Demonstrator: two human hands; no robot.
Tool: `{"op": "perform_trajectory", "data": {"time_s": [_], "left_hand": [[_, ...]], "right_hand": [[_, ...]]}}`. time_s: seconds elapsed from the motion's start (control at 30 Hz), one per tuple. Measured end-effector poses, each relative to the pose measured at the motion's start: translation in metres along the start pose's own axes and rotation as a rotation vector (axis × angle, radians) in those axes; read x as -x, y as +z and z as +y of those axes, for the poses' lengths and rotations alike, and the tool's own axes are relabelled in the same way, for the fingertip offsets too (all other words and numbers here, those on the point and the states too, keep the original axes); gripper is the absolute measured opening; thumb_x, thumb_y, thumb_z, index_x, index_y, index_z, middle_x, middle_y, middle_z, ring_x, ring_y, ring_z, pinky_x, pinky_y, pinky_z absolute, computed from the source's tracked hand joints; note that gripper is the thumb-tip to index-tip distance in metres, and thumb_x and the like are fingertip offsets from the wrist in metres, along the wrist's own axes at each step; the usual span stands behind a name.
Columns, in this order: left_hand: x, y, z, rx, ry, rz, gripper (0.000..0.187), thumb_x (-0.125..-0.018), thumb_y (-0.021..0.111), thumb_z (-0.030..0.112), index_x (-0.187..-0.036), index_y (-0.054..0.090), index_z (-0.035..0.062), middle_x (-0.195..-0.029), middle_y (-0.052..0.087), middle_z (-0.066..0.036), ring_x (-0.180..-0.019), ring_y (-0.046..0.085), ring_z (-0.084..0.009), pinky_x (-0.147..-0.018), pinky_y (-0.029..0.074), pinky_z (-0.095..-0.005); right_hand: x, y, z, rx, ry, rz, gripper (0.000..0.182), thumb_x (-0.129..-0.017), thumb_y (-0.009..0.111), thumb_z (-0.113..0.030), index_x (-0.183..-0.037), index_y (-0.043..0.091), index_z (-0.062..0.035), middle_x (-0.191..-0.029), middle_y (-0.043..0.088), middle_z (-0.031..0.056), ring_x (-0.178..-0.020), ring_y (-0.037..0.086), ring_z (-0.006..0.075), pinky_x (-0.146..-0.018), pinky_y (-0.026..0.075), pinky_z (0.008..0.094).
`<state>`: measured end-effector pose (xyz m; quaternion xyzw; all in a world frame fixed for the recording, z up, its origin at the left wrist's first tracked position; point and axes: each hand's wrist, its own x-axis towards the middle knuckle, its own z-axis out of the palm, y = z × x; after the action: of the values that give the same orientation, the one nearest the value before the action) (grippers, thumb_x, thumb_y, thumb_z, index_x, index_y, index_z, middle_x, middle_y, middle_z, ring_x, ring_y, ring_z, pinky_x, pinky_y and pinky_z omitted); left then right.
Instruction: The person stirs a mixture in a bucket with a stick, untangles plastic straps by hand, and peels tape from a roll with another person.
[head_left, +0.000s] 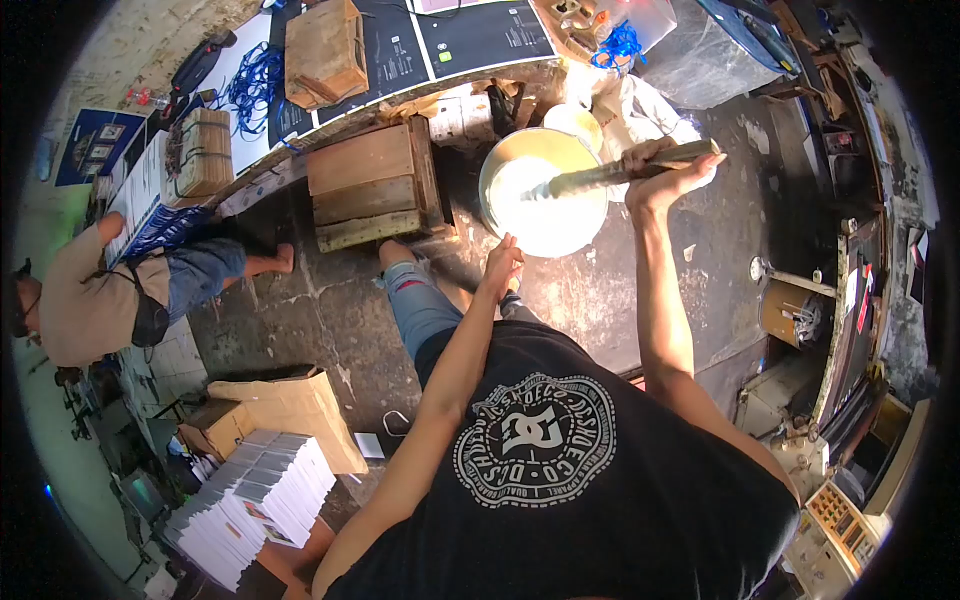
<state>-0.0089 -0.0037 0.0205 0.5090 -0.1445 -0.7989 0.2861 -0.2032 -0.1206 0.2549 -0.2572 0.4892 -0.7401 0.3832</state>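
The right hand (668,170) is closed around the upper end of a long stick (620,172), in the upper right of centre of the frame. The stick slants down to the left, and its lower end sits in the white liquid inside a round bucket (497,165) that stands on the dark concrete floor (330,320). The bucket lies in the upper centre of the frame, just right of a wooden crate (372,185).

The left hand (499,268) rests on the near rim of the bucket, below the stick. Its fingers point toward the rim; whether they curl over the rim or lie flat against it cannot be told.

A second wooden crate (325,52) sits on a long table (470,40) along the top of the frame, with a bundle of blue cord (252,85) near it at the upper left. A seated person (110,295) is at the left edge, well apart from the bucket. Stacks of white printed sheets (260,495) lie at the lower left, beside a brown paper bag (295,405). Machine parts (795,315) occupy the right edge.
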Motion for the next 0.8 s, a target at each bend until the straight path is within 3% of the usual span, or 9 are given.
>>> {"op": "perform_trajectory", "data": {"time_s": [0.17, 0.27, 0.47, 0.8], "left_hand": [[0.003, 0.001, 0.001, -0.001, 0.006, -0.012, 0.085, -0.072, 0.047, 0.006, -0.148, 0.007, 0.0039, -0.153, 0.017, -0.007, -0.129, 0.037, -0.0246, -0.103, 0.029, -0.0424], [0.002, 0.000, 0.001, 0.016, 0.002, -0.003, 0.085, -0.072, 0.049, 0.007, -0.147, 0.010, 0.0043, -0.153, 0.020, -0.006, -0.132, 0.032, -0.0215, -0.102, 0.030, -0.0396], [-0.002, 0.000, -0.002, 0.024, -0.006, -0.005, 0.085, -0.072, 0.050, 0.009, -0.147, 0.012, 0.0047, -0.153, 0.020, -0.006, -0.135, 0.027, -0.0212, -0.102, 0.029, -0.0386], [-0.003, -0.001, 0.001, -0.002, -0.015, 0.007, 0.085, -0.072, 0.051, 0.010, -0.147, 0.012, 0.0037, -0.153, 0.019, -0.007, -0.137, 0.023, -0.0236, -0.104, 0.028, -0.0408]], "right_hand": [[-0.010, -0.017, 0.056, 0.074, -0.167, -0.161, 0.079, -0.076, 0.030, -0.083, -0.057, 0.041, -0.0073, -0.046, 0.042, 0.0048, -0.039, 0.043, 0.0154, -0.037, 0.031, 0.0258], [-0.001, -0.020, 0.069, 0.002, -0.084, -0.203, 0.077, -0.079, 0.030, -0.081, -0.057, 0.040, -0.0076, -0.045, 0.040, 0.0044, -0.038, 0.041, 0.0154, -0.036, 0.030, 0.0262], [0.015, -0.014, 0.050, 0.010, 0.087, -0.182, 0.077, -0.079, 0.028, -0.081, -0.054, 0.038, -0.0089, -0.043, 0.038, 0.0041, -0.038, 0.039, 0.0152, -0.038, 0.029, 0.0268], [0.023, -0.001, 0.034, 0.152, -0.007, -0.146, 0.079, -0.081, 0.023, -0.079, -0.054, 0.043, -0.0073, -0.041, 0.041, 0.0040, -0.034, 0.039, 0.0134, -0.034, 0.029, 0.0249]]}}
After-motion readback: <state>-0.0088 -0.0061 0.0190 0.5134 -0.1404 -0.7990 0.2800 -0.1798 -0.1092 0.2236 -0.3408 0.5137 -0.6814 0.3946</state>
